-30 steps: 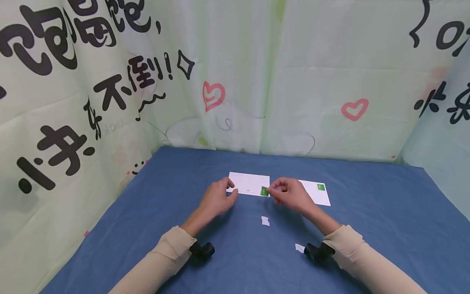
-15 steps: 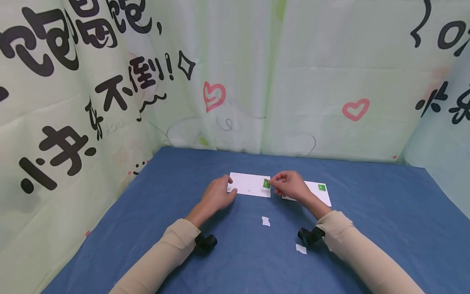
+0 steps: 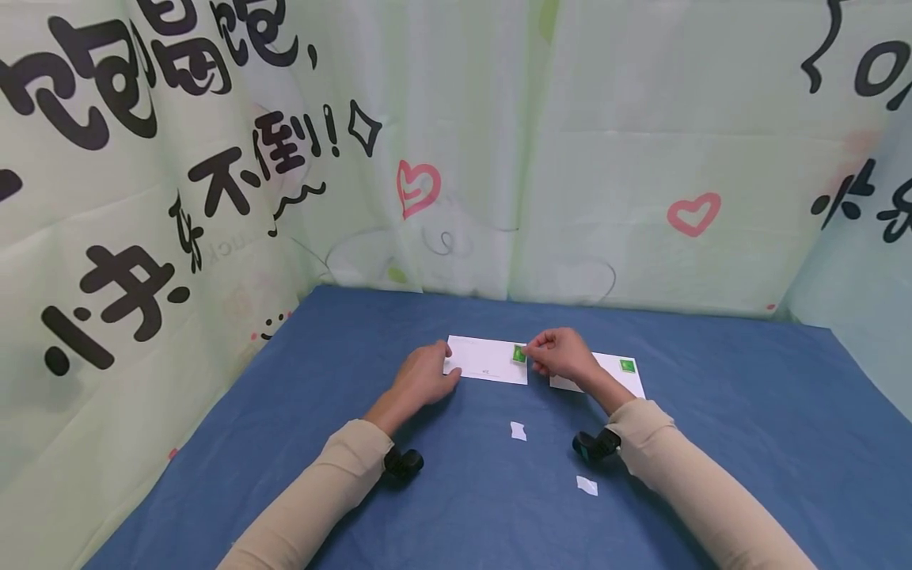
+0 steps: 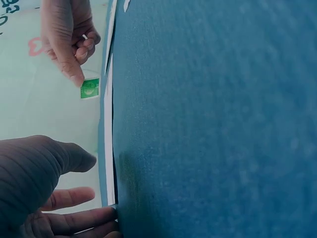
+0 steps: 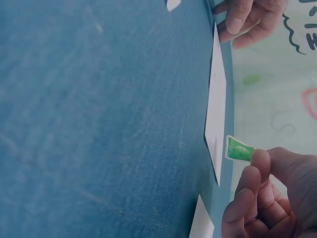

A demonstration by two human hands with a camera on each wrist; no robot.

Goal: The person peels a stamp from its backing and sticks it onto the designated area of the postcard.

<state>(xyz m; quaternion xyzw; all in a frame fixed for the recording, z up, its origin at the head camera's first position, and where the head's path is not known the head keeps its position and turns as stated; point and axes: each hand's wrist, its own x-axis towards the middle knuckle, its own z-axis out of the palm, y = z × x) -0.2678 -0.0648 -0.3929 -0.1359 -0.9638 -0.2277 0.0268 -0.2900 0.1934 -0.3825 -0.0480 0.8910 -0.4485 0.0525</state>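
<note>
Between thumb and forefinger my right hand (image 3: 568, 356) pinches a green stamp (image 5: 239, 148) with a pale border. In the right wrist view the stamp is held above the table, just apart from the white envelope (image 3: 480, 362). From the head, it appears over that envelope's upper right corner. My left hand (image 3: 422, 374) rests at the envelope's left end, its fingers (image 4: 84, 218) relaxed and touching the edge, the thumb lifted.
Partly behind my right hand lies a second white envelope (image 3: 616, 374), bearing a green stamp (image 3: 627, 366). Two small white paper scraps, one nearer (image 3: 587, 486) and one farther (image 3: 518, 431), lie on the blue tablecloth (image 3: 463, 507). A printed curtain (image 3: 456, 261) borders the table's back.
My right hand has moved away from me with the stamp, from the envelope's lower right corner to its upper right corner. The left hand stays at the left end.
</note>
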